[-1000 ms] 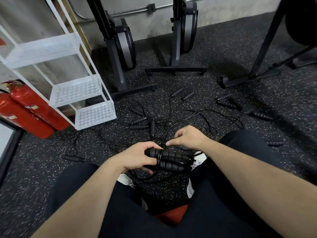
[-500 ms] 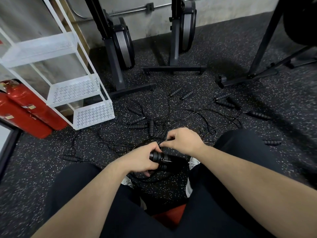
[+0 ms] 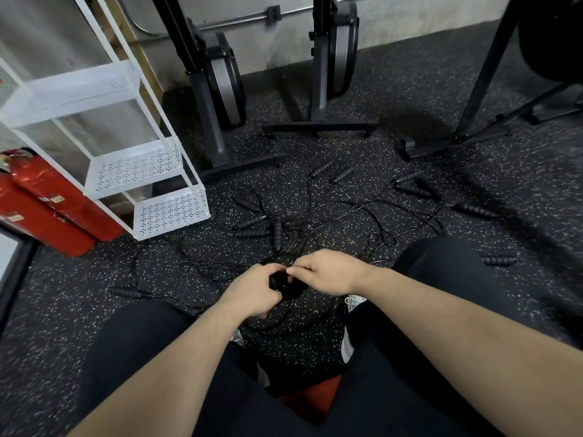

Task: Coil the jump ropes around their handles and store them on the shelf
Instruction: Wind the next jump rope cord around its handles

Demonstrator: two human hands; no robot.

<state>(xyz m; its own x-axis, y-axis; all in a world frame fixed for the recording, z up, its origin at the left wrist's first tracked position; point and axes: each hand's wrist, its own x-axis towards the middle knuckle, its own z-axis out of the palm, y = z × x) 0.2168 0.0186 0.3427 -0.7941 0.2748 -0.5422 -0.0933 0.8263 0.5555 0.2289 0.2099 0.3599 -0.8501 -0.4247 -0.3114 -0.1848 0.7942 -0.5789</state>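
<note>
jump rope handles (image 3: pixel 285 287): black pair held near centre, between the knees, above the floor.
left grip (image 3: pixel 252 294): curled round the handles.
right grip (image 3: pixel 328 272): pinching thin cord at the handles' top end.
shelf (image 3: pixel 170 212): white, three perforated tiers, far left; no ropes on the tiers in view.
loose ropes (image 3: pixel 277 231): tangled on floor (image 3: pixel 410 89) beyond the hands.
edges: fire extinguishers (image 3: pixel 47 200) left of shelf; machine bases (image 3: pixel 318 126) far.
</note>
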